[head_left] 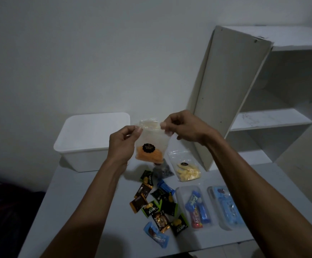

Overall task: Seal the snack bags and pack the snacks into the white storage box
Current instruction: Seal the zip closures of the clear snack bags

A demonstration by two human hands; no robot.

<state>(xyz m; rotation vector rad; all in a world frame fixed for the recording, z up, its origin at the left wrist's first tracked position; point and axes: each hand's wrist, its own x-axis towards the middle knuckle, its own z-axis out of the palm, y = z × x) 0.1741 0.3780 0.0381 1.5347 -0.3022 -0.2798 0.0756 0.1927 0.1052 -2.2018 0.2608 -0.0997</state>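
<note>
I hold a clear zip bag of orange snacks (149, 146) upright above the table. My left hand (122, 144) pinches its top left corner and my right hand (184, 127) pinches its top right corner. The white storage box (84, 157) stands behind to the left with its lid on. A second clear bag of yellow snacks (186, 169) lies flat on the table under my right wrist. A small dark bag (163, 171) lies just below the held bag. Several loose wrapped snacks (159, 203) are scattered near the table's front.
Two clear trays sit at the right: one (194, 207) holds wrapped bars, the other (225, 207) a blue packet. A white shelf unit (272, 116) with an open door (224, 97) stands on the table's right. Dark items lie beyond the left edge of the white table (81, 198).
</note>
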